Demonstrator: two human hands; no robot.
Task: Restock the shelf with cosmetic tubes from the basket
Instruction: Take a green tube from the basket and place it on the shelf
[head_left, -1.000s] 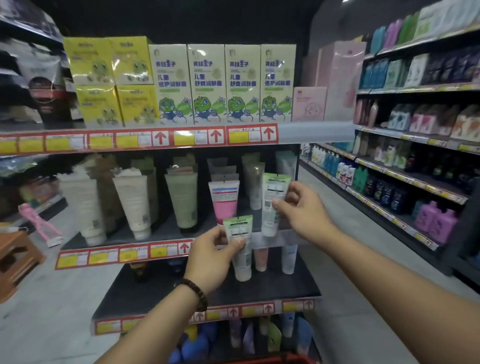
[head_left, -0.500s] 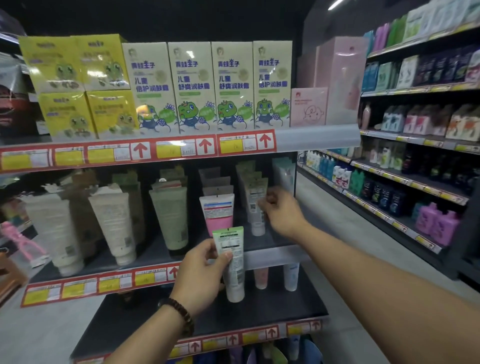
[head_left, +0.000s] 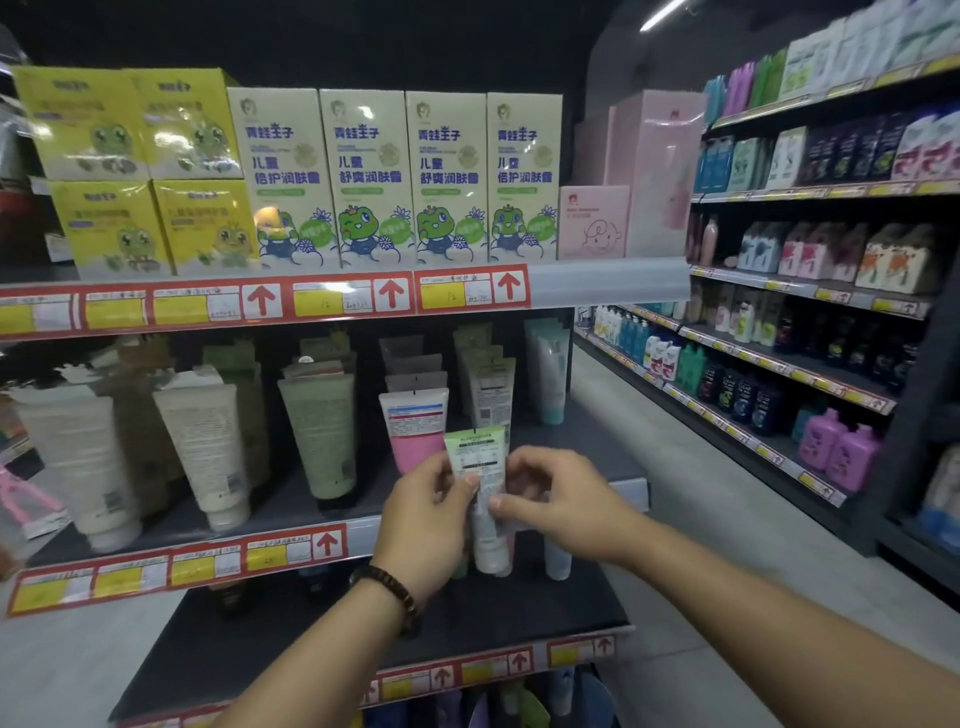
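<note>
Gripping one green-topped tube (head_left: 477, 457): two hands, left (head_left: 423, 519) and right (head_left: 558, 501).

Store's looking pretty dim overall, a ceiling strip light (head_left: 664, 14) glowing top right, glare bouncing off the yellow boxes (head_left: 140, 171), left-side tubes (head_left: 208, 447) smearing with motion blur, shelves bending from wide-angle distortion at the edges

Soft plastic tube (head_left: 480, 483), satin white with a green end and paper-like printed label. Matt dark shelf (head_left: 322, 512), glossy red-and-yellow price strips (head_left: 291, 299). 4 glossy printed cardboard cartons (head_left: 395, 176). Dark beaded bracelet (head_left: 389, 584), dull sheen. Smooth grey floor (head_left: 675, 467).
</note>
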